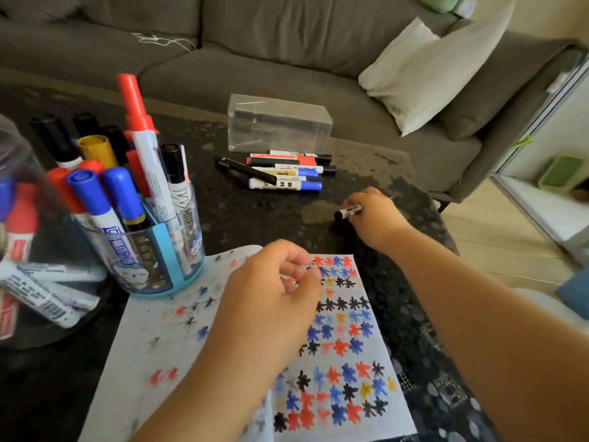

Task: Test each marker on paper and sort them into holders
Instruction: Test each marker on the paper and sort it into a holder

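Observation:
A white paper (350, 320) covered with red, blue, black and yellow star marks lies on the dark table. My left hand (271, 295) rests on it with fingers curled, holding nothing I can see. My right hand (373, 215) grips a black-capped marker (347, 213) just above the table, right of the paper's top edge. A blue-rimmed clear holder (159, 250) at the left is packed with several markers. A second clear holder (32, 250) at the far left edge also contains markers. A loose pile of markers (283, 170) lies further back.
A clear plastic box (280, 126) stands behind the loose pile. A grey sofa (255, 59) with a white cushion (430, 74) runs along the table's far side. The table's right edge (446, 224) drops to a light floor.

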